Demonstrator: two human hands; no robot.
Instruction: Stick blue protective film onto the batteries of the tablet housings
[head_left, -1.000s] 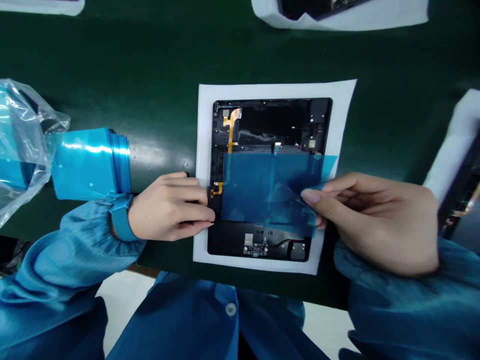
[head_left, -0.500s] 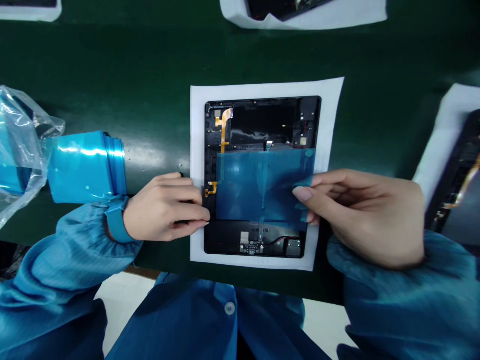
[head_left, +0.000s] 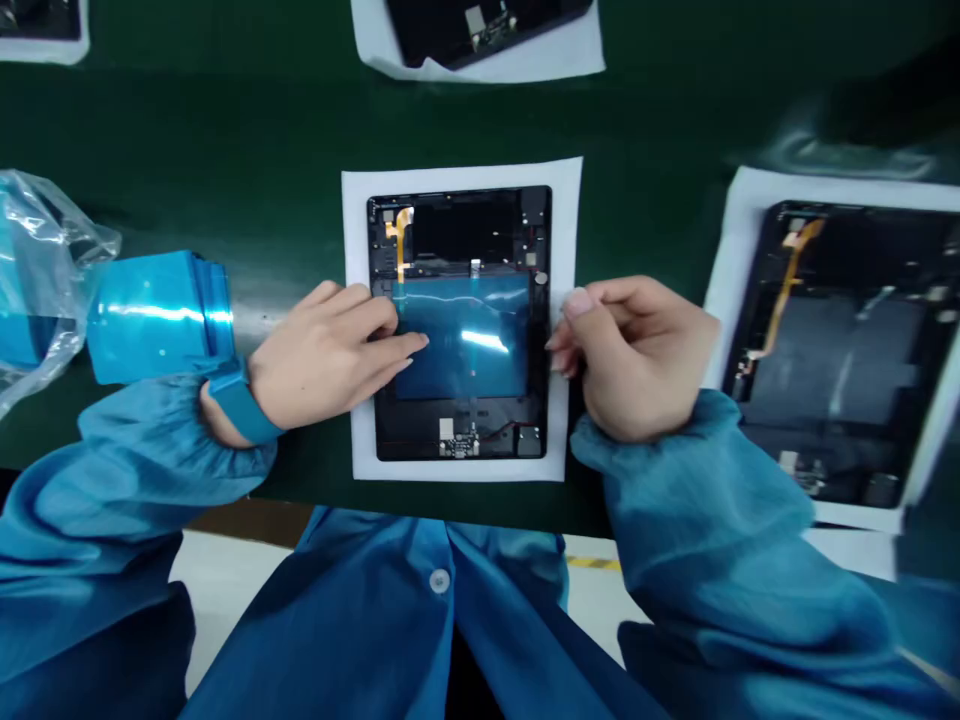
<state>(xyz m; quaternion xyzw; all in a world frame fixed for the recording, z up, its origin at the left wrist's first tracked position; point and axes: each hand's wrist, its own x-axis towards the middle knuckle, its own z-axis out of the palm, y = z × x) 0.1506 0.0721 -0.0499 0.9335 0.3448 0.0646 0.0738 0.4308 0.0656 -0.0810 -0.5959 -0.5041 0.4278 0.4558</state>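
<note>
Has brought left hand (head_left: 334,350) onto blue film (head_left: 480,365) and drawn right hand (head_left: 637,350) off. At mid-frame, rests nearer left fingers (head_left: 409,348), slightly spread, on film extending rightward across the open tablet (head_left: 465,235); curls right fingers (head_left: 561,345) beyond, cannot tell whether pinching.

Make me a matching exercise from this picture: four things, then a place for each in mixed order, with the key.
Things:
1. left hand
2. right hand
3. blue film
4. clear bag

Places:
A. lying within the middle device's frame
B. by that device's right edge
C. at the picture's left edge
D. over that device's left side

Pairs: 1-D, 2-B, 3-A, 4-C
</note>
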